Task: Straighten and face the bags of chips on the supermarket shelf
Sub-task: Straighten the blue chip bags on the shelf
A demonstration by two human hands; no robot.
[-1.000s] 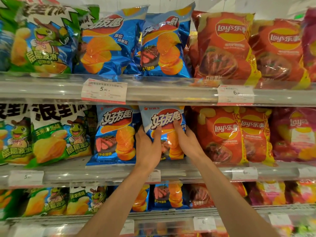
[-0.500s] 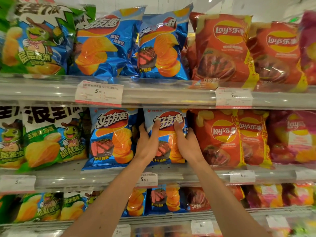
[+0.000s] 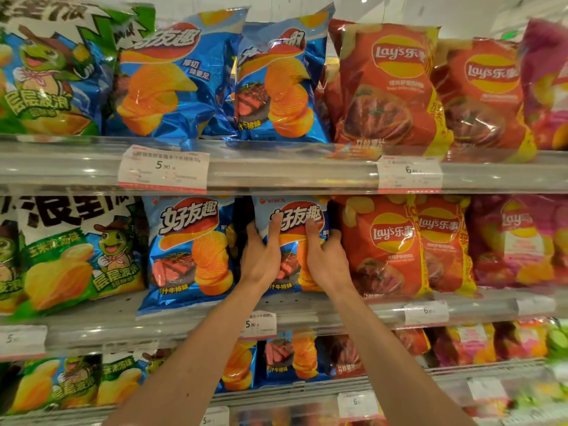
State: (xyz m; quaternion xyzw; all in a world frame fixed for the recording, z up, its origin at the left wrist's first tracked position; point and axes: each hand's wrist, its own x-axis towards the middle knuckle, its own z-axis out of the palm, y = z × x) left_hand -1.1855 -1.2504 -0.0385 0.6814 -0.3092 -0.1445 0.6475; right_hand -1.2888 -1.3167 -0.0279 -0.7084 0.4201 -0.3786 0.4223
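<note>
A blue bag of ridged chips point(image 3: 290, 215) stands upright on the middle shelf point(image 3: 190, 325), its front facing me. My left hand point(image 3: 261, 256) grips its left edge, thumb across the front and fingers behind. My right hand point(image 3: 327, 259) grips its right edge the same way, between this bag and the red Lay's bag point(image 3: 384, 250). A second blue bag point(image 3: 190, 250) leans beside it on the left, its bottom pushed out toward the shelf lip.
Green frog-print bags point(image 3: 70, 256) fill the left of the middle shelf. Pink bags point(image 3: 519, 241) stand far right. The top shelf point(image 3: 276, 170) carries green, blue and red bags and price tags point(image 3: 164, 169). More bags sit on the lower shelf point(image 3: 292, 392).
Both hands have slid up the blue bag from its middle to near its top, and the bag has moved slightly back and upright. The camera has shifted a little.
</note>
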